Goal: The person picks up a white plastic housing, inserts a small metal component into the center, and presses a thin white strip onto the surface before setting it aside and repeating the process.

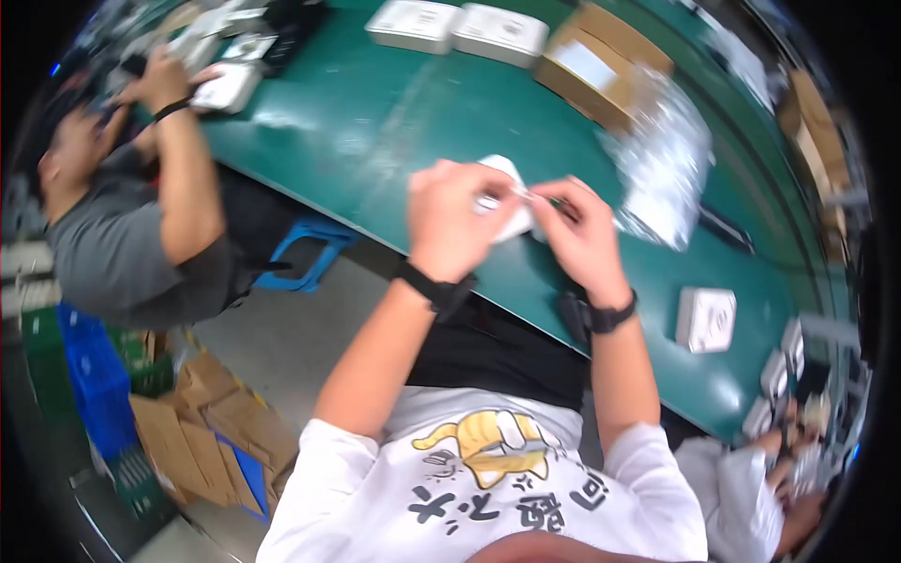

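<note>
Over the green table mat point(375, 122), the left hand point(450, 220) and right hand point(582, 235) pinch a small flat white packet point(511, 192) between clenched fingertips, knuckles hiding most of it; at two o'clock lies a heap of clear plastic bags point(662, 164); at twelve, a brown cardboard box point(601, 66); at four, a white square box point(706, 319); at ten, a co-worker's arm point(183, 178).

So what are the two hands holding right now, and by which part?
Both hands pinch a small flat white packet above the green table: left hand at its left edge, right hand at its right edge. Finer grip detail is blurred.
</note>
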Tool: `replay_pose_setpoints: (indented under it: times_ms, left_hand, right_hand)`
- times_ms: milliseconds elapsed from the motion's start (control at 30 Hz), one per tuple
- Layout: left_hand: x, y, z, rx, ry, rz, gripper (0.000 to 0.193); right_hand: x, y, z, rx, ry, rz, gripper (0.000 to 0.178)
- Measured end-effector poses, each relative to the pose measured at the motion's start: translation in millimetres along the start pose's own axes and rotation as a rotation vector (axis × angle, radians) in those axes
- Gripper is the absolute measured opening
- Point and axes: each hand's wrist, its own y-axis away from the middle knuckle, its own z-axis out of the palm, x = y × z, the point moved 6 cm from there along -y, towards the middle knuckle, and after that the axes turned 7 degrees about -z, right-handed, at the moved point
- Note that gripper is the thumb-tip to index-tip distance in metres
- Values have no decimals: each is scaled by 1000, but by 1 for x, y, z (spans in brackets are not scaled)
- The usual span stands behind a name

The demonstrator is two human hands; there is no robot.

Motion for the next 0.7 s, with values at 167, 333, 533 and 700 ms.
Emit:
replay_pose_setpoints:
  times_ms: [167,333,533,700]
  left_hand:
    - [19,-1,3,-27,-83,115,35]
    - [24,5,11,-1,-173,205,34]
    - [17,3,14,-51,-113,189,26]
    - [17,4,13,-47,-136,203,21]
  right_hand:
    - [5,3,-2,75,-60,40,10]
    - [5,7,-3,82,-129,69,10]
    - [13,9,-2,39,-114,178,10]
    - [8,10,-7,27,-88,128,11]
